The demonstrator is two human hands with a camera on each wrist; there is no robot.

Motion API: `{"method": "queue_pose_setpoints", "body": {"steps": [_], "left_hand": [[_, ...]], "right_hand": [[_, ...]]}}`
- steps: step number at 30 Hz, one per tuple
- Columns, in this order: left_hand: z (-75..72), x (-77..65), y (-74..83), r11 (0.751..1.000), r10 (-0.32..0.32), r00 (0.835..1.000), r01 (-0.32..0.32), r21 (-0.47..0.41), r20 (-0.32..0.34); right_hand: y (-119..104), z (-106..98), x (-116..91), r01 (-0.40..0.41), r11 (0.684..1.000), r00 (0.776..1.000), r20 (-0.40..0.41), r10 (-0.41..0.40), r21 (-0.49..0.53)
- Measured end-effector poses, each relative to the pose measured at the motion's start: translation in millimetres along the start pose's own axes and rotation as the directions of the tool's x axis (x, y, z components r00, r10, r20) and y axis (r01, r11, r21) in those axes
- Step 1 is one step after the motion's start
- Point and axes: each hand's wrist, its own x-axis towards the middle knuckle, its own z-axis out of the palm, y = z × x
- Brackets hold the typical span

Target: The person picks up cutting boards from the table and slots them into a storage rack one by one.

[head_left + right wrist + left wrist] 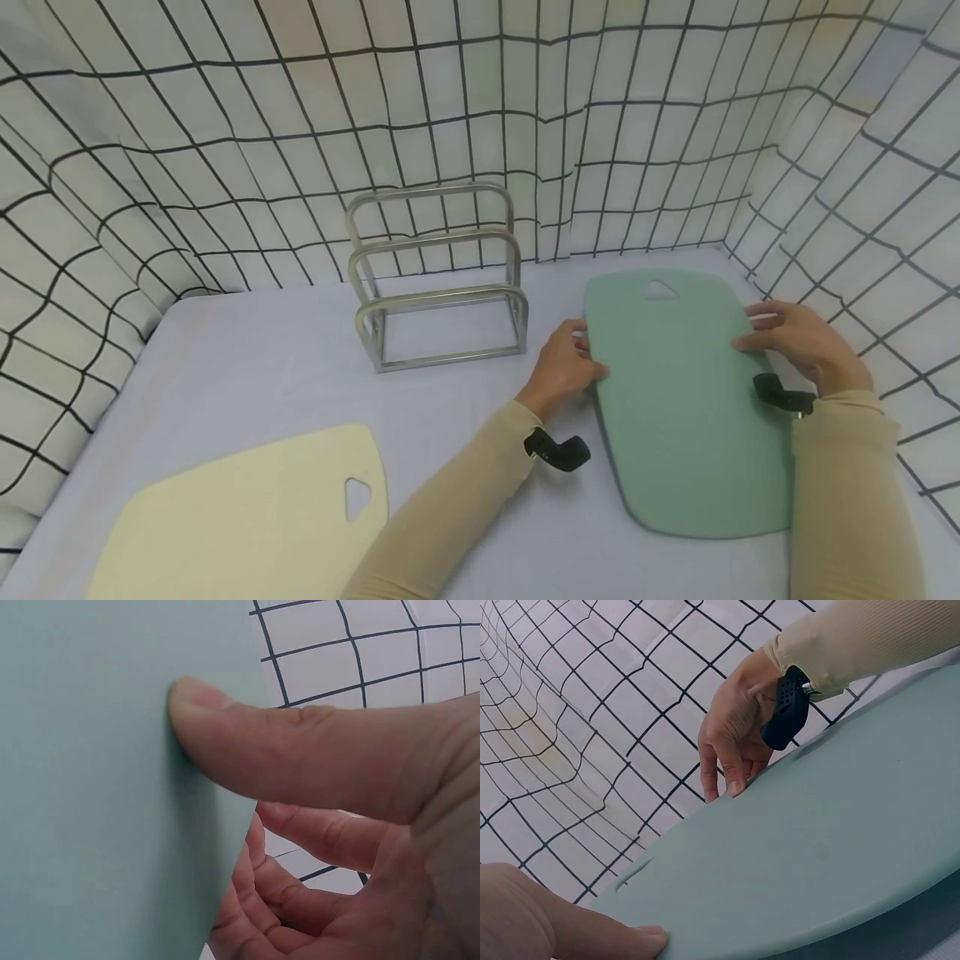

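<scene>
A pale green, thin cutting board with rounded corners and a small triangular cut-out, probably of plastic [682, 400], is held at the right of the white-covered table [547, 542], its cut-out end facing away from the person. It appears stiff and fairly light for its breadth; the smooth face may prove a little slippery, but little fragility is to be expected. A hold is best taken on the two long edges, opposite each other, with thumbs on the face and fingers behind; the cut-out could also serve for one-handed lifting. The board lies between the two hands: its left edge is pinched by the left hand [564, 367], its right edge by the right hand [806, 342], both nearer the cut-out end, so that most of its length is left on the person's side of the grip. In the right wrist view, the thumb is pressed on the face while the fingers are curled at the back. Whether the board is wholly clear of the table cannot be told. A silver metal rack of three upright loops [442, 294] is placed just beyond the left hand, and a pale yellow cutting board [255, 508] is laid flat at the near left.
</scene>
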Motion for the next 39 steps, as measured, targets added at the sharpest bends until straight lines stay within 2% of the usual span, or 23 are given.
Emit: {"method": "queue_pose_setpoints", "body": {"steps": [9, 15, 28, 39], "left_hand": [[-4.2, -2.9, 6.6, 0.999, -0.003, 1.000, 0.003, 0.051, 0.010], [-7.9, -5.3, 6.1, 0.997, 0.018, 1.000, -0.018, 0.080, 0.008], [-14.5, -20.4, 3.4, 0.994, 0.075, 0.997, -0.075, 0.078, 0.000], [-18.8, -30.0, -0.2, 0.992, 0.119, 0.993, -0.119, 0.042, -0.005]], "right_hand": [[-3.0, -1.4, -3.4, 0.024, 1.000, 0.999, -0.021, -0.024, 0.004], [-8.0, -3.2, -5.1, 0.046, 0.999, 0.999, -0.028, -0.046, 0.000], [-19.3, -0.6, -8.8, 0.068, 0.998, 0.995, -0.068, -0.068, -0.007], [-25.9, 1.9, -11.8, 0.096, 0.995, 0.989, -0.112, -0.099, -0.031]]}}
